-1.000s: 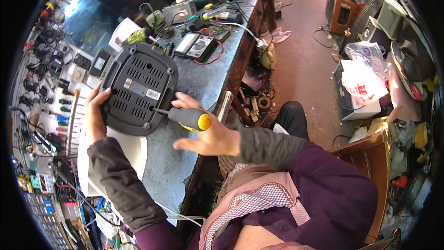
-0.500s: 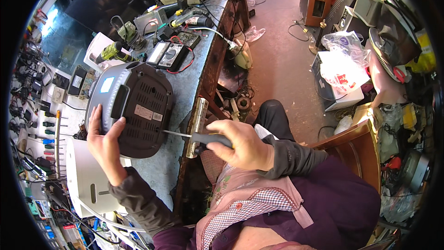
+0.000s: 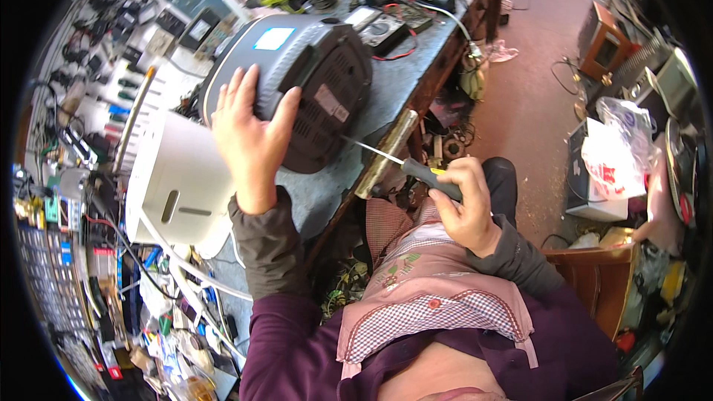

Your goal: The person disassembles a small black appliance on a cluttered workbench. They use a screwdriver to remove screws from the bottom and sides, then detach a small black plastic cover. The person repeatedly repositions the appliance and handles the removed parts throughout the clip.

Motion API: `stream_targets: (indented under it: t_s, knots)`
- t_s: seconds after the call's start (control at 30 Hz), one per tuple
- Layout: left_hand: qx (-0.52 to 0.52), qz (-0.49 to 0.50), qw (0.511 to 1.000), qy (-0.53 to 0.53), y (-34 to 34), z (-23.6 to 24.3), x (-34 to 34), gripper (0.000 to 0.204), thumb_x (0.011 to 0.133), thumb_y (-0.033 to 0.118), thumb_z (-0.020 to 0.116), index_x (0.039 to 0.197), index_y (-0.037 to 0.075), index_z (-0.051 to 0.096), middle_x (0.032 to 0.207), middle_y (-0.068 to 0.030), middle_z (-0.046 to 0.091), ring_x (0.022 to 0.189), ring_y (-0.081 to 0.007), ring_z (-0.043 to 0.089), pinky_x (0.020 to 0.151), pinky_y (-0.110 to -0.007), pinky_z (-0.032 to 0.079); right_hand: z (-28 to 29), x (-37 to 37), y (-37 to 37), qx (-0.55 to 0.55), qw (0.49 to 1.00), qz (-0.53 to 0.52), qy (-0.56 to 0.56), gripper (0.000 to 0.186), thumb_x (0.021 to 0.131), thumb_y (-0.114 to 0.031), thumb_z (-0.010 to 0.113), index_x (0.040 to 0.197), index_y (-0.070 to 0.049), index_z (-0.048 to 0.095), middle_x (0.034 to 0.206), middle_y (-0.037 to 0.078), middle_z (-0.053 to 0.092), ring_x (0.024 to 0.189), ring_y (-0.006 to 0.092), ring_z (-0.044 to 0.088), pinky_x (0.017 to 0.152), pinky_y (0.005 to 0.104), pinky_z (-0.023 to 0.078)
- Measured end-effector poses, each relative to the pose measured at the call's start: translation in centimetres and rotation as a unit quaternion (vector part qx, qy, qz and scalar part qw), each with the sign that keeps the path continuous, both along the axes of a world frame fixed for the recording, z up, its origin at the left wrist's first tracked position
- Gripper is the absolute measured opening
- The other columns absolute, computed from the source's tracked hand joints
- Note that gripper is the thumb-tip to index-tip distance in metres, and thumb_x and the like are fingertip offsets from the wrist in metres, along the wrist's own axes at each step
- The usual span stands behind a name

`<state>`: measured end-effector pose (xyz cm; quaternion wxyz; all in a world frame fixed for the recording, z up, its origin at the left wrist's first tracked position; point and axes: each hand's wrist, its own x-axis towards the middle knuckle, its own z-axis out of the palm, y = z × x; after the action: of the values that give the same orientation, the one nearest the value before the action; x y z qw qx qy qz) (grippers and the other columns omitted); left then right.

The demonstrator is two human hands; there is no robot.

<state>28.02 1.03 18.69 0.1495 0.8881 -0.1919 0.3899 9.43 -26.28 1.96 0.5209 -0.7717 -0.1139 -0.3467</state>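
Since half a second ago the round grey appliance (image 3: 297, 85) has been tipped further up on its edge, so that its dark underside with the label now faces toward the person rather than upward, and its lighter grey top with a pale blue panel has come into sight. It stands on the grey bench (image 3: 386, 93), leaning close against the white box (image 3: 174, 178) that sits just beside it on the left. The left hand (image 3: 252, 137) has shifted from the lower rim to the top side of the appliance, its fingers (image 3: 241, 93) spread wide and flat over the shell, bracing it. The right hand (image 3: 464, 204) has moved back toward the body; its fingers are wrapped closed around the black and yellow handle of the screwdriver (image 3: 416, 169), whose thin shaft runs up and to the left, with its tip meeting the dark underside near the lower edge. Both the hand and the handle hang out past the front edge of the bench, above the lap, where there is open room down to the reddish floor (image 3: 535, 104). A brass-coloured bar (image 3: 385, 153) lies along that front edge just under the shaft. Farther back the bench is crowded with a multimeter (image 3: 382, 28), red leads and other tools, leaving bare surface mainly to the right of the appliance.
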Motion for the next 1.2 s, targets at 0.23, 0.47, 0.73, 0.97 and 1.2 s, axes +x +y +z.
stream_targets:
  t_s: [0.23, 0.47, 0.73, 0.97, 1.2]
  knots:
    - [-0.046, -0.015, 0.999, 0.022, 0.6, -0.7, -0.1, 0.064, 0.108, 0.061, 0.068, 0.151, 0.013, 0.075, 0.162, -0.0186, 0.066, 0.158, -0.0451, 0.053, 0.13, -0.068, 0.033, -0.3, 0.0, -1.0, 0.151, 0.955, 0.003, 0.255, 0.041, 0.118, -0.02, 0.064, 0.153, 0.0, 0.055, 0.093, 0.006, 0.064, 0.086, 0.0125, 0.059, 0.078, 0.0322, 0.051]
    - [-0.045, -0.008, 0.999, -0.015, 0.5, -0.9, -0.1, 0.05, 0.113, 0.051, 0.062, 0.145, 0.015, 0.078, 0.157, -0.0165, 0.07, 0.153, -0.0451, 0.057, 0.127, -0.07, 0.035, -1.0, 0.8, 0.2, 0.19, 0.977, 0.022, 0.09, 0.043, 0.122, -0.023, 0.054, 0.159, -0.001, 0.05, 0.106, 0.009, 0.066, 0.082, 0.0116, 0.061, 0.077, 0.0268, 0.052]
    - [-0.04, 0.01, 0.999, -0.032, 0.3, -0.9, -0.1, 0.046, 0.105, 0.041, 0.073, 0.142, 0.013, 0.078, 0.154, -0.0164, 0.071, 0.149, -0.044, 0.06, 0.126, -0.072, 0.035, -2.2, 0.8, -0.3, 0.166, 0.981, 0.04, 0.091, 0.049, 0.115, -0.011, 0.056, 0.162, -0.001, 0.046, 0.129, 0.013, 0.065, 0.109, 0.0184, 0.066, 0.099, 0.035, 0.054]
    - [-0.046, 0.02, 0.998, -0.025, -0.2, -1.0, -0.5, 0.045, 0.106, 0.039, 0.074, 0.142, 0.013, 0.078, 0.155, -0.016, 0.071, 0.151, -0.0448, 0.058, 0.128, -0.068, 0.035, -3.3, 0.2, 0.3, 0.199, 0.978, 0.052, 0.033, 0.064, 0.104, 0.0, 0.059, 0.166, 0.0, 0.043, 0.132, 0.01, 0.06, 0.114, 0.0177, 0.06, 0.107, 0.0375, 0.053]
    - [-0.073, 0.018, 0.996, -0.037, -0.2, -1.2, -0.7, 0.046, 0.103, 0.039, 0.076, 0.139, 0.01, 0.079, 0.152, -0.0163, 0.072, 0.15, -0.0441, 0.059, 0.128, -0.068, 0.035, -3.3, 0.4, -0.4, 0.177, 0.977, 0.027, 0.116, 0.058, 0.113, -0.012, 0.062, 0.166, 0.0, 0.043, 0.132, 0.013, 0.065, 0.106, 0.0184, 0.067, 0.095, 0.0337, 0.057]
